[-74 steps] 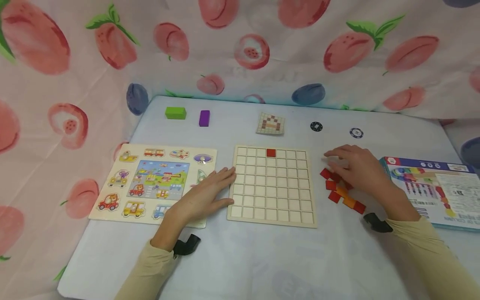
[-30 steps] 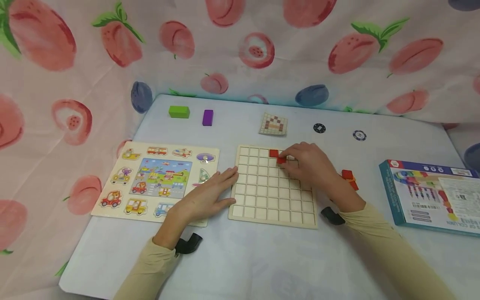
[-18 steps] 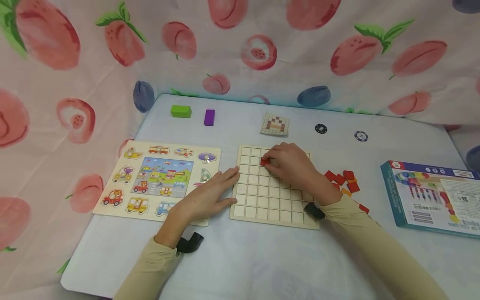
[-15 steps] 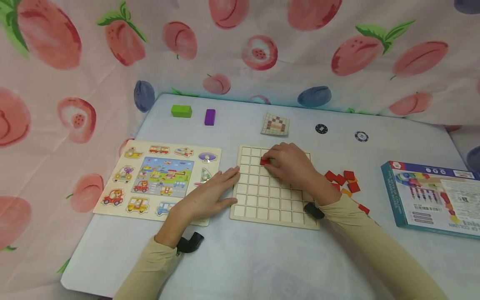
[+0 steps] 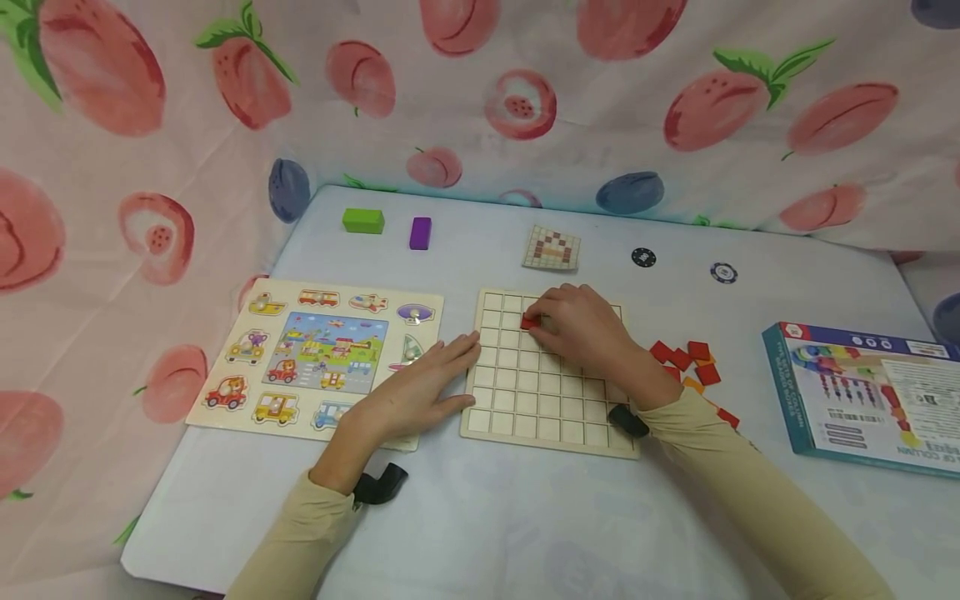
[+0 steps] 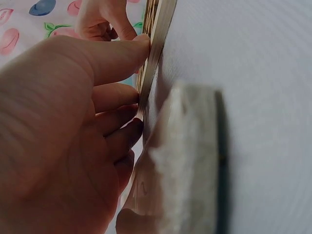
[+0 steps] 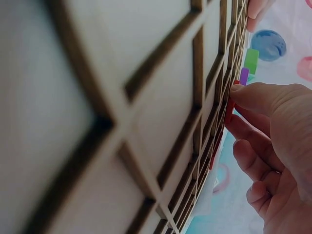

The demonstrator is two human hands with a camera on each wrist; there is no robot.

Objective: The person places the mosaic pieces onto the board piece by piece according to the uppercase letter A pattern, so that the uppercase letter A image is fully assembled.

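Observation:
A wooden grid board (image 5: 549,407) lies in the middle of the table in the head view. My right hand (image 5: 585,329) is over its upper part and pinches a small red square tile (image 5: 528,322) between thumb and fingers, at a cell in the second row from the top. In the right wrist view this tile (image 7: 230,109) is right at the grid, and another red tile (image 7: 215,152) sits in a cell farther along. My left hand (image 5: 412,392) has straight fingers resting along the board's left edge, seen up close at the board's rim (image 6: 157,46) in the left wrist view.
Loose red tiles (image 5: 707,373) and orange ones lie right of the board. A vehicle puzzle (image 5: 324,354) is partly under my left forearm. Behind are a pattern card (image 5: 551,248), green block (image 5: 363,221), purple block (image 5: 420,233) and two chips (image 5: 643,257). A box (image 5: 862,396) lies far right.
My right hand has gone from the tile pile to the board with a red tile, then shifted it left across the second row. Over the last half second it stays there. My left hand keeps its place.

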